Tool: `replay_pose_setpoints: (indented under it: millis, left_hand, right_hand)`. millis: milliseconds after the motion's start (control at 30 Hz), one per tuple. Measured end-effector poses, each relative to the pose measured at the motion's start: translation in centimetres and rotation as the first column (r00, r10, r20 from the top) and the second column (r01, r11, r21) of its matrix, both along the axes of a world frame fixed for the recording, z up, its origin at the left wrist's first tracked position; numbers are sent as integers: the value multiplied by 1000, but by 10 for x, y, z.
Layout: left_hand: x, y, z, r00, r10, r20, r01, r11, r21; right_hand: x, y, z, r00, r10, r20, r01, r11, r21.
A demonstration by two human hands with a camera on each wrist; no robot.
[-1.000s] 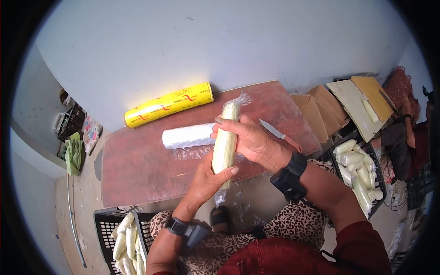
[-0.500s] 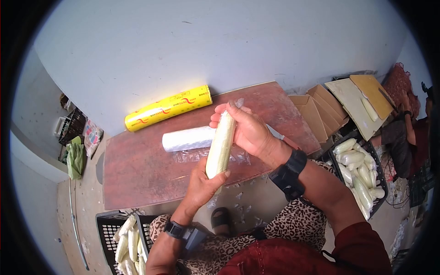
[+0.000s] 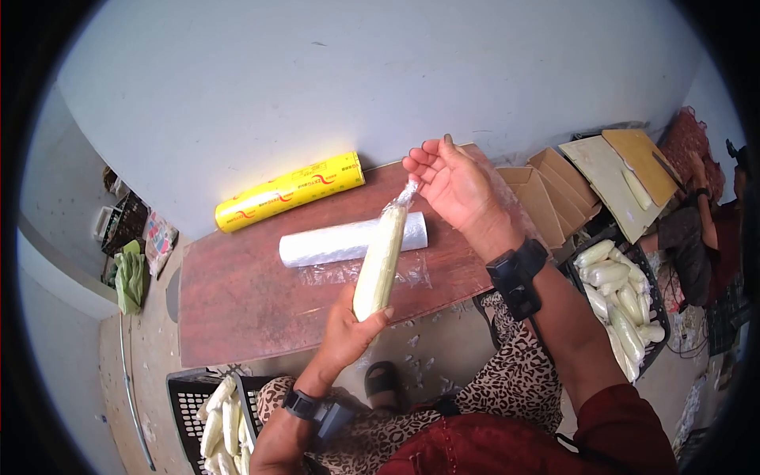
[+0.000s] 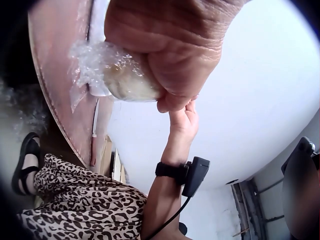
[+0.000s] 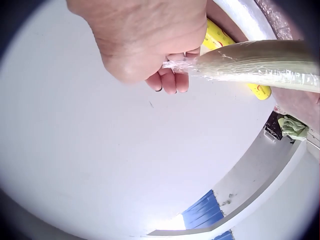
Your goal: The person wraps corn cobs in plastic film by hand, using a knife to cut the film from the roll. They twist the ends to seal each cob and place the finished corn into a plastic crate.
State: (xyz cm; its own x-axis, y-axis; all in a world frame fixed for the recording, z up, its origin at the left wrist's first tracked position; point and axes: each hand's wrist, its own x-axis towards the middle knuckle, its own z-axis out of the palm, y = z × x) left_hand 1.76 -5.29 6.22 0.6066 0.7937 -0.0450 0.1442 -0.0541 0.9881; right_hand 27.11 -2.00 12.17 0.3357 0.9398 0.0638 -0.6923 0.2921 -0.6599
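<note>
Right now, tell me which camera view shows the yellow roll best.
The head view: the yellow roll lies there full length, unobstructed. The right wrist view shows only parts, on either side of the wrapped vegetable; the left wrist view shows none.

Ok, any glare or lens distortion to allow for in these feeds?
Head: dark corners, fisheye curving toward the edges; left wrist: glints on the crinkled plastic wrap, and the table edge bows; right wrist: bright streaks along the wrapped produce.
</note>
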Motion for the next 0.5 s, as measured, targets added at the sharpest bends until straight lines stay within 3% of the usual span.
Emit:
replay_pose_setpoints:
  millis: [133,267,367,500]
  left_hand:
    - [-7,1,1,989,143,-30,-140,987,72]
    - [-10,6,-7,971,234,42,-238,963,128]
    - [-9,7,0,955,291,-51,-238,860,452]
    - [-7,4,3,955,292,-52,-227,833,505]
  right_hand:
    - [-3,-15,2,988,30,155,-9,991,-135]
    - [-15,-26,2,912,247,327,-191,962,-196]
    - [-27,-29,-2,859,333,390,-246,935,-257]
    - [-29,-27,-7,857,346,383,-272,933,-234]
